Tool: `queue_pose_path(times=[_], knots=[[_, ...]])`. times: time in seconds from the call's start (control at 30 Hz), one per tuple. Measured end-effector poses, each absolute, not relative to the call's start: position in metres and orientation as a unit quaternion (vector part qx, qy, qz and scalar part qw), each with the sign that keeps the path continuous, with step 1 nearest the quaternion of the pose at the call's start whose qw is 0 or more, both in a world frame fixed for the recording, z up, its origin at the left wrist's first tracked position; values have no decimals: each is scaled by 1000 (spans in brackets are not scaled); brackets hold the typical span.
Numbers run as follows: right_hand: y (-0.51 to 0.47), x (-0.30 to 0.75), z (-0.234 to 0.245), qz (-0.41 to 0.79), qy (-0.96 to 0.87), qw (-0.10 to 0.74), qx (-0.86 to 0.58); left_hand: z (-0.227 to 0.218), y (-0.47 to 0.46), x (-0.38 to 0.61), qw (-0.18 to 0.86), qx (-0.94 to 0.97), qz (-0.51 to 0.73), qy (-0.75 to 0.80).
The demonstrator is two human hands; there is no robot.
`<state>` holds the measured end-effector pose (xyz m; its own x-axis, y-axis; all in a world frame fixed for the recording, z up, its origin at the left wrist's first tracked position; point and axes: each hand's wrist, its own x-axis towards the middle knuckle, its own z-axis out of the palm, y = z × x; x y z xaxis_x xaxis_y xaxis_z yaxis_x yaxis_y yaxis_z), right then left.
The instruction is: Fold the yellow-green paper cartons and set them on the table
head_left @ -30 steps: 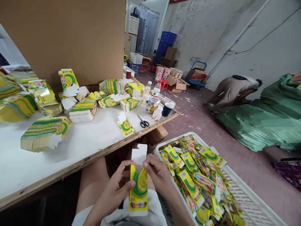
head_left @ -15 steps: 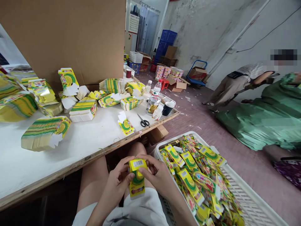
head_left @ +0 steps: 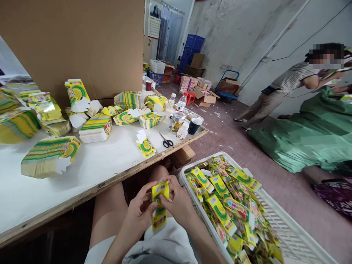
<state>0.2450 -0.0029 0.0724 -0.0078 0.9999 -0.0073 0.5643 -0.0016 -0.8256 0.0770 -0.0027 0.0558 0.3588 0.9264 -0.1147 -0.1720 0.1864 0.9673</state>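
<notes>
Above my lap, both hands hold one small yellow-and-green printed carton point(head_left: 160, 216), its barcode end pointing away from me. My left hand point(head_left: 143, 205) grips its left side, thumb on the front face. My right hand point(head_left: 176, 198) closes on the upper right side, thumb pressing near the middle. Whether the carton has anything inside is hidden. Close by on my right stands a white plastic basket point(head_left: 181, 175), filled with cartons point(head_left: 221, 212) and small colourful packets. A flattened carton point(head_left: 146, 147) lies near the table edge, beside black-handled scissors point(head_left: 166, 141).
Stacks of flat cartons point(head_left: 51, 157) cover much of the white table point(head_left: 110, 165), before a tall cardboard sheet point(head_left: 82, 44). Bottles, a jar point(head_left: 177, 121) and a dark cup point(head_left: 194, 125) stand at its right corner. Beyond, a person point(head_left: 288, 79) bends by green sacks point(head_left: 297, 135).
The carton has turned slightly and looks narrower, with my right fingers raised a little along its edge. The person at the back has straightened up somewhat. My view has shifted slightly.
</notes>
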Motion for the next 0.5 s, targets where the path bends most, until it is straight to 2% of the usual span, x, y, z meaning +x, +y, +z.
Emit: queue_pose_path(times=[0.27, 0.4, 0.5], knots=[[-15, 250, 63, 332, -620, 422, -572, 43, -5, 83, 675, 433, 423, 421], [-30, 280, 64, 327, -591, 390, -626, 41, -7, 97, 706, 460, 359, 401], [-51, 336, 74, 297, -580, 344, -676, 38, -7, 100, 695, 468, 360, 410]])
